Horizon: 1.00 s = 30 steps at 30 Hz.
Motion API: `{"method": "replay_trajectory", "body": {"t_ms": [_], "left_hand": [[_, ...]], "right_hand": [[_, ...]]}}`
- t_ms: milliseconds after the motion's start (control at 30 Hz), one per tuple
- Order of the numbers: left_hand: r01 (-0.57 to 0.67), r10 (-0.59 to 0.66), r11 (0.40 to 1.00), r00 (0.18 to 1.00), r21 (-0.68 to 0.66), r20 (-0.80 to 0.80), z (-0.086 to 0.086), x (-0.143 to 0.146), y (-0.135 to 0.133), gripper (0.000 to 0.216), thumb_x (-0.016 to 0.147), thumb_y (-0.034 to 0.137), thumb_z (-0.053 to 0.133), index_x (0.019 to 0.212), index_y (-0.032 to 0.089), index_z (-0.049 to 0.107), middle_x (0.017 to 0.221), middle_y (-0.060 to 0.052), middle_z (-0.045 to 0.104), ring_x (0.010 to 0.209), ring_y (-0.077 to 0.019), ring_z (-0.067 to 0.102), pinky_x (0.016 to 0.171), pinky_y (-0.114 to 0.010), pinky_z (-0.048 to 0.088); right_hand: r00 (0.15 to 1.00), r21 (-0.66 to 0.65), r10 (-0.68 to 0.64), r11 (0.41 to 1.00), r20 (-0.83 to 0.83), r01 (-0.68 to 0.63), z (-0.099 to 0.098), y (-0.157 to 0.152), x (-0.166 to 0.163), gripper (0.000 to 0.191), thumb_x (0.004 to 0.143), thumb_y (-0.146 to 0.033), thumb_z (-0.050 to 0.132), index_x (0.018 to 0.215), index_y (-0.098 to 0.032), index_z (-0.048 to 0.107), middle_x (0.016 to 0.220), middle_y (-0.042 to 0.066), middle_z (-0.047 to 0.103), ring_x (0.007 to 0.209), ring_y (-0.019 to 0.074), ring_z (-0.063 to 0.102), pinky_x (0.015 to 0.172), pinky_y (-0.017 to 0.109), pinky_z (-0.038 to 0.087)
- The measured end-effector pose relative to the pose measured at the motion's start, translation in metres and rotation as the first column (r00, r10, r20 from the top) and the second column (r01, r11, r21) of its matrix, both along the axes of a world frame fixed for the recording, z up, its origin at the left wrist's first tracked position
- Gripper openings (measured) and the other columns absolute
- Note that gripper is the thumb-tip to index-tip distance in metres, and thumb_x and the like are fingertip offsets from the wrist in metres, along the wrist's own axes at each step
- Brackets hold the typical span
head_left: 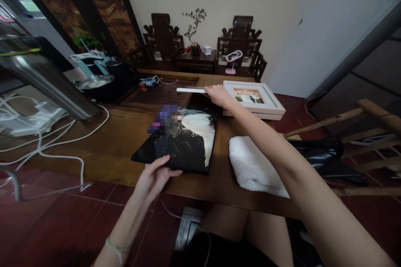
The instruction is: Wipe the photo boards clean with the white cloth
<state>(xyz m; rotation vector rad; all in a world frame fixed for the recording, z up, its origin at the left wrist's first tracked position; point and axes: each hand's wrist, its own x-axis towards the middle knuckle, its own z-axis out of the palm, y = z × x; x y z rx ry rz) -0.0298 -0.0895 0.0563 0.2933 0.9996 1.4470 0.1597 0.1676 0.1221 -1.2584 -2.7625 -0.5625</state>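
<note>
Reaching forward with arm outstretched, right hand [220, 95] gripping a flat white strip [191, 90], left hand [154, 178] palm-down, fingers clasping the near edge of a glossy dark photo print [181, 144] on the brown wooden tabletop [109, 142], beside a folded white towel [250, 164].

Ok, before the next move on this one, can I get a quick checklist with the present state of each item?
1. Left hand grips the near edge of the dark photo print: ok.
2. Right hand holds the white strip: ok.
3. Print lies flat on the wooden table: cannot tell, its near edge seems lifted.
4. White framed picture lies apart from the print: ok.
5. White towel lies beside the print, not under it: ok.
</note>
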Motion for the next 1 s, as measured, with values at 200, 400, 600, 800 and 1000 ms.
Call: {"method": "replay_trajectory", "body": {"t_ms": [200, 400, 600, 800, 1000], "left_hand": [[0.084, -0.084, 0.995, 0.996, 0.059, -0.009, 0.007, 0.0, 0.046, 0.012, 0.068, 0.003, 0.059, 0.073, 0.012, 0.066, 0.069, -0.004, 0.073, 0.057, -0.0202, 0.07, 0.054, -0.034, 0.062], [0.137, -0.136, 0.988, 0.99, 0.076, -0.022, 0.008, 0.002, 0.09, 0.013, 0.075, 0.003, 0.055, 0.07, 0.012, 0.063, 0.072, -0.006, 0.072, 0.059, -0.0175, 0.07, 0.07, -0.035, 0.062], [0.18, -0.186, 0.977, 0.982, 0.114, 0.04, 0.006, 0.014, 0.135, 0.01, 0.08, 0.005, 0.056, 0.075, 0.013, 0.059, 0.076, -0.005, 0.071, 0.065, -0.0155, 0.07, 0.086, -0.038, 0.058], [0.07, -0.078, 0.992, 0.994, 0.108, 0.075, 0.001, 0.041, 0.167, 0.01, 0.085, 0.014, 0.063, 0.09, 0.012, 0.055, 0.093, -0.011, 0.067, 0.088, -0.0229, 0.07, 0.083, -0.04, 0.058], [-0.052, 0.054, 0.996, 0.998, -0.069, 0.016, -0.015, 0.064, 0.187, 0.027, 0.082, -0.006, 0.055, 0.086, 0.018, 0.042, 0.105, -0.007, 0.057, 0.11, -0.0236, 0.063, 0.086, -0.039, 0.057]], "right_hand": [[0.996, 0.079, -0.022, 0.996, -0.081, 0.028, 0.009, -0.001, 0.007, 0.041, 0.082, 0.0, 0.036, 0.12, -0.008, 0.049, 0.112, 0.021, 0.062, 0.097, 0.029, 0.06, 0.075, 0.038, 0.039], [0.975, 0.188, -0.025, 0.98, -0.22, 0.068, 0.013, -0.01, 0.011, 0.04, 0.083, -0.001, 0.036, 0.117, -0.012, 0.052, 0.107, 0.015, 0.064, 0.092, 0.0266, 0.059, 0.07, 0.035, 0.035], [0.972, 0.221, -0.02, 0.973, -0.235, 0.073, 0.027, -0.021, 0.013, 0.042, 0.083, -0.001, 0.032, 0.119, -0.011, 0.051, 0.107, 0.015, 0.063, 0.09, 0.0251, 0.056, 0.068, 0.034, 0.033], [0.975, 0.222, -0.03, 0.972, -0.221, 0.08, 0.03, -0.027, 0.016, 0.042, 0.085, -0.003, 0.028, 0.12, -0.011, 0.05, 0.107, 0.015, 0.063, 0.091, 0.0253, 0.055, 0.068, 0.033, 0.033], [0.979, 0.223, -0.021, 0.972, -0.203, 0.067, 0.011, -0.026, 0.015, 0.038, 0.088, -0.006, 0.03, 0.12, -0.01, 0.05, 0.107, 0.017, 0.063, 0.091, 0.0272, 0.056, 0.07, 0.035, 0.034]]}}
